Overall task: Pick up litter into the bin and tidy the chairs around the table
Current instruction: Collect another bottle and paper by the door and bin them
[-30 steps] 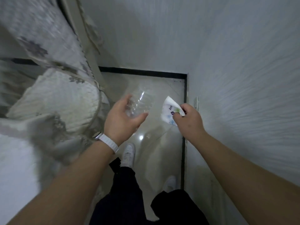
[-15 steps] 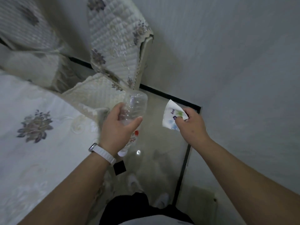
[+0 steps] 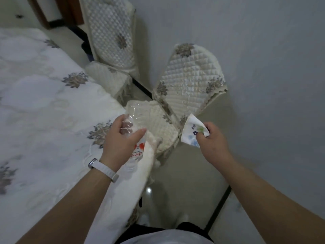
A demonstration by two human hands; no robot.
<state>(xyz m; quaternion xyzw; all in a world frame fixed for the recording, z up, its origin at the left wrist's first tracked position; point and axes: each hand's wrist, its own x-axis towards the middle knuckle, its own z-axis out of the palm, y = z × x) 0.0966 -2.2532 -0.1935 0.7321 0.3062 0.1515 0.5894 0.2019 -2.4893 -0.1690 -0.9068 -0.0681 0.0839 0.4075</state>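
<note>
My left hand [image 3: 121, 140] grips a clear, crushed plastic bottle [image 3: 136, 113] with a red and white label, held over the table's corner. My right hand [image 3: 211, 143] pinches a white paper wrapper [image 3: 191, 132] printed with small blue and green flowers. Just beyond both hands stands a chair with a quilted cream cover [image 3: 186, 87], its seat [image 3: 163, 127] tucked near the table edge. A second quilted chair [image 3: 110, 32] stands farther back along the wall. The table is covered by a white embroidered cloth [image 3: 44, 106]. No bin is in view.
A pale wall [image 3: 263, 67] fills the right side, close to the chairs. The glossy tiled floor [image 3: 184, 173] with a dark border strip runs between table and wall. A dark wooden frame [image 3: 52, 13] shows at the top left. My legs and shoes are below.
The view has swung left and upward: the table and both chairs have come into sight. Both hands keep their hold on the bottle and the wrapper, roughly the same distance apart.
</note>
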